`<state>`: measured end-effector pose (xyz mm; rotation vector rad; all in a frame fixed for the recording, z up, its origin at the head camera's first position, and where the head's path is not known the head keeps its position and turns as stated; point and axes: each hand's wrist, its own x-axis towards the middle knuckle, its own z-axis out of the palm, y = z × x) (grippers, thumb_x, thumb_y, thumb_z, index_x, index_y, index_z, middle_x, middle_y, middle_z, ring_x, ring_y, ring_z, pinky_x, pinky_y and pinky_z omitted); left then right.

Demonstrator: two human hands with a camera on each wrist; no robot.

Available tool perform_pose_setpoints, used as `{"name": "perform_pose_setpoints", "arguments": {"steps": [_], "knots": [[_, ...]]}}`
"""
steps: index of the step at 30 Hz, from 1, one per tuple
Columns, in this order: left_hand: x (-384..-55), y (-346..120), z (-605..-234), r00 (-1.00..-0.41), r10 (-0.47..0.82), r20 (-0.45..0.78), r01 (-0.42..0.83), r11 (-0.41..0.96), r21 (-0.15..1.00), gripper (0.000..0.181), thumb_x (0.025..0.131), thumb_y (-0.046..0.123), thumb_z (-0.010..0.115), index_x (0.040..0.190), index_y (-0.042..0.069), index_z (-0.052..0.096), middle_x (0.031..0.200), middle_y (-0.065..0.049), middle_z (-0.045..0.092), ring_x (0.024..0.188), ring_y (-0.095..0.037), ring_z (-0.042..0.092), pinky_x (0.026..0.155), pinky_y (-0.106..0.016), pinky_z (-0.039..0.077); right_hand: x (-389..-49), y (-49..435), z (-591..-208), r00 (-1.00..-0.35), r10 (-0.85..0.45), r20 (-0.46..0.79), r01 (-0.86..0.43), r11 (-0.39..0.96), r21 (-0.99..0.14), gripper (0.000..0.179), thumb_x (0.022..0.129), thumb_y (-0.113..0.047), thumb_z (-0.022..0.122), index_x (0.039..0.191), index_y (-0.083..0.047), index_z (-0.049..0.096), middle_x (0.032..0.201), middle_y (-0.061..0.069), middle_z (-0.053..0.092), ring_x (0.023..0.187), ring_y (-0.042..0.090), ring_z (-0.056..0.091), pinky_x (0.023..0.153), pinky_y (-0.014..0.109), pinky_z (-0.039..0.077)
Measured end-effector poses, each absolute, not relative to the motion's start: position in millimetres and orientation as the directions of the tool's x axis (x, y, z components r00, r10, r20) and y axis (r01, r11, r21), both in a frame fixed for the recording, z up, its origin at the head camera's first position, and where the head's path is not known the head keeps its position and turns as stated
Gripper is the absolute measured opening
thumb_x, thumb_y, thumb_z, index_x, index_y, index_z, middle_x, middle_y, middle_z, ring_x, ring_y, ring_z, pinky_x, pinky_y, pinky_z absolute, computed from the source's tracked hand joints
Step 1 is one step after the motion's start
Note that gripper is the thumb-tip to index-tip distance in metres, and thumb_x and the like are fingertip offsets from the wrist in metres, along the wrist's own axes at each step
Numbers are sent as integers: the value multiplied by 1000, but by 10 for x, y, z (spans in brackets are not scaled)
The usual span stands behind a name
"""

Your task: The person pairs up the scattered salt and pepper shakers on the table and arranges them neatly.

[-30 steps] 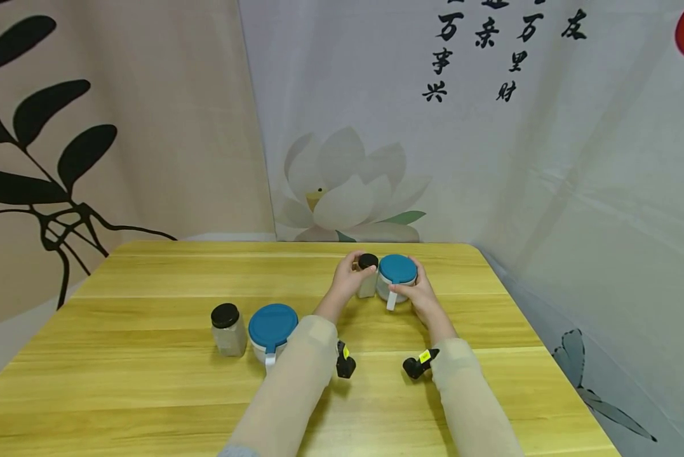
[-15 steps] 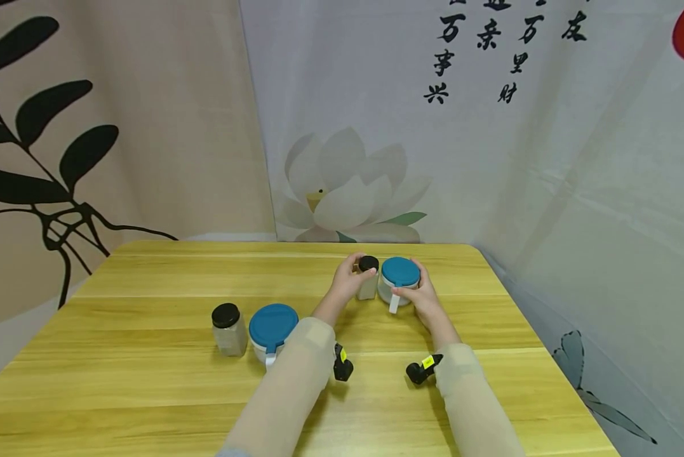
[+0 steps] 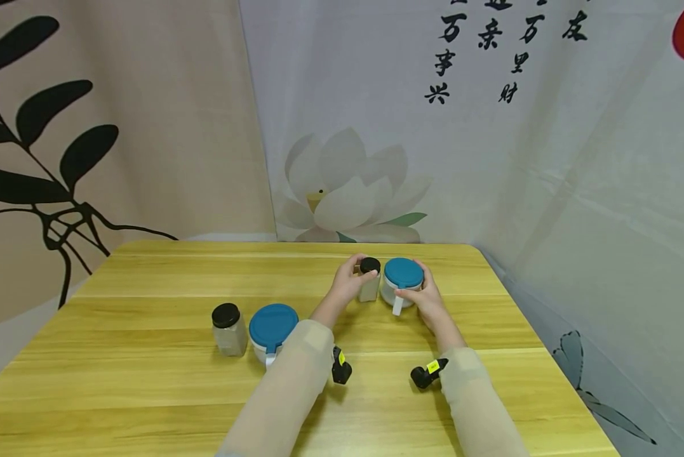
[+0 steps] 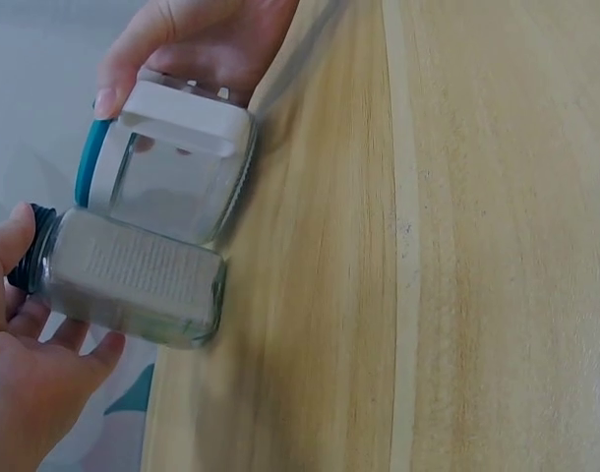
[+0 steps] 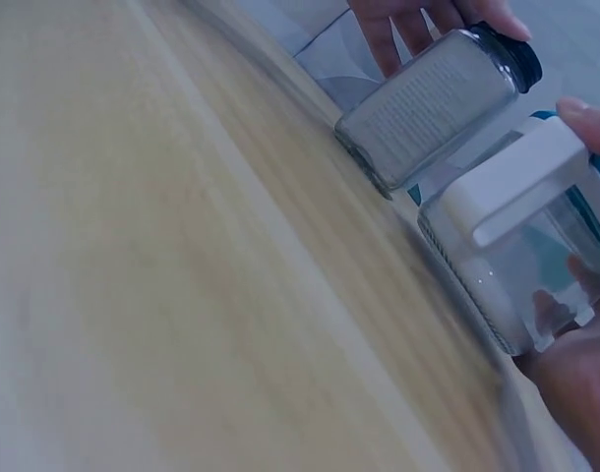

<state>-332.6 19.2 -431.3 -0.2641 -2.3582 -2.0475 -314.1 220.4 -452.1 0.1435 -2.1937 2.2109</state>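
My left hand [image 3: 346,281] grips a small glass jar [image 4: 133,273] by its black lid, thumb on one side and fingers on the other. Fine printed text covers one face of that jar. In my right hand [image 3: 429,296] is a clear glass pot with a blue lid [image 3: 403,273] and a white handle [image 5: 526,182]; thumb and fingers lie around its sides. Jar and pot are side by side near the far edge of the table, with a narrow gap in the head view. Whether their bases touch the wood cannot be told.
Nearer on the left stand another black-lidded jar [image 3: 229,330] and a second blue-lidded pot [image 3: 273,327], partly hidden by my left sleeve. The wooden table [image 3: 147,393] ends at a printed cloth backdrop [image 3: 479,178].
The pot in my right hand has shifted slightly right and nearer. The jar in my left hand has moved a little the same way. The other jar and pot stay put.
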Motion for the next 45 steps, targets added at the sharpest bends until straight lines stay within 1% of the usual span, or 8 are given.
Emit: {"name": "perform_pose_setpoints", "arguments": {"steps": [6, 13, 17, 24, 30, 33, 39, 45], "knots": [[-3278, 202, -4263, -984, 132, 116, 133, 126, 983, 38, 90, 17, 69, 126, 11, 57, 123, -9, 54, 114, -28, 49, 92, -44, 45, -3024, 2204, -4405, -994, -50, 99, -99, 9, -995, 95, 76, 8, 73, 152, -7, 18, 154, 19, 20, 140, 34, 17, 113, 49, 10], [-3238, 209, -4209, -983, 137, 118, 137, 139, 981, 39, 91, 16, 68, 127, 9, 56, 125, -11, 55, 118, -30, 48, 95, -47, 43, -3047, 2288, -4465, -995, -35, 95, -96, 13, -995, 96, 75, 8, 74, 152, -8, 18, 155, 17, 17, 141, 32, 13, 112, 51, 6], [-3203, 214, -4173, -979, 157, 129, 152, 150, 977, 40, 90, 15, 69, 127, 8, 56, 124, -12, 55, 116, -30, 49, 95, -47, 43, -3094, 2343, -4567, -993, -43, 107, -107, -12, -994, 97, 76, 9, 73, 152, -11, 18, 155, 14, 19, 139, 30, 19, 113, 46, 11], [-3156, 213, -4131, -966, 199, 167, 199, 156, 967, 37, 90, 14, 68, 125, 8, 57, 119, -10, 56, 107, -27, 53, 87, -40, 48, -3062, 2375, -4569, -985, -68, 159, -157, -31, -987, 95, 75, 12, 71, 152, -11, 19, 152, 16, 25, 134, 30, 29, 109, 42, 25], [-3089, 199, -4076, -957, 223, 185, 225, 168, 960, 40, 91, 14, 68, 128, 7, 56, 121, -10, 55, 105, -26, 53, 85, -39, 49, -3010, 2406, -4501, -982, -85, 166, -167, -3, -986, 94, 77, 11, 71, 152, -12, 19, 150, 20, 28, 133, 32, 30, 110, 46, 23], [-3046, 195, -4034, -954, 236, 184, 228, 173, 958, 41, 91, 15, 68, 129, 7, 55, 123, -10, 55, 107, -27, 54, 85, -39, 49, -2974, 2412, -4474, -978, -92, 188, -190, 8, -982, 93, 77, 12, 70, 151, -12, 20, 148, 21, 30, 132, 33, 32, 109, 46, 24], [-2977, 189, -3966, -950, 257, 176, 224, 171, 959, 43, 92, 17, 67, 131, 8, 53, 126, -11, 54, 113, -29, 53, 90, -43, 48, -2916, 2441, -4451, -976, -101, 193, -195, 11, -981, 92, 76, 13, 70, 151, -13, 22, 147, 20, 33, 128, 32, 36, 102, 37, 34], [-2922, 163, -3916, -952, 256, 166, 214, 171, 962, 46, 92, 16, 67, 134, 7, 52, 128, -12, 54, 117, -31, 50, 94, -45, 45, -2855, 2466, -4429, -976, -111, 188, -189, -1, -982, 93, 76, 12, 70, 151, -11, 20, 148, 21, 30, 130, 33, 34, 103, 38, 31]]}}
